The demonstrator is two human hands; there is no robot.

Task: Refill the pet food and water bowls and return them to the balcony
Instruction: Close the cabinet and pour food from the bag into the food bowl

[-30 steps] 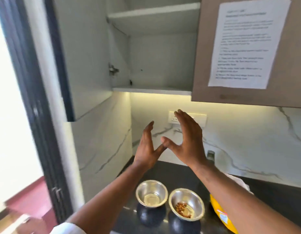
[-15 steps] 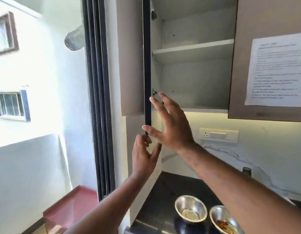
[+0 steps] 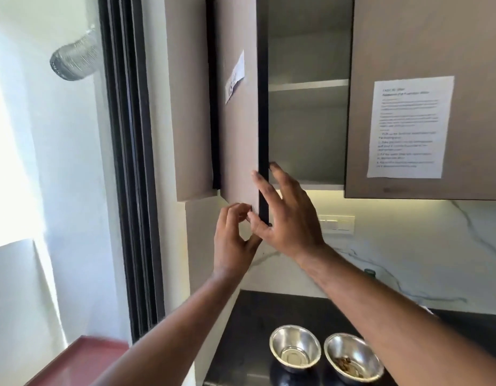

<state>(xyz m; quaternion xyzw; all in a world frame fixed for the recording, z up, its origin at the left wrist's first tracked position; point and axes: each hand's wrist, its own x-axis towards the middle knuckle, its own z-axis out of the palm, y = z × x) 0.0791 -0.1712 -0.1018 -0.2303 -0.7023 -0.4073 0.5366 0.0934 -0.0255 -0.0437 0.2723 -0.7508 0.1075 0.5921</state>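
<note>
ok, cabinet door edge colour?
Black edge on a taupe door, clearest in the head view.

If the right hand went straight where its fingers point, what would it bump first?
The right hand points up along the dark edge of the open cabinet door, so it would meet that door first. Its fingers seem to be touching it, though depth is unclear.
</note>
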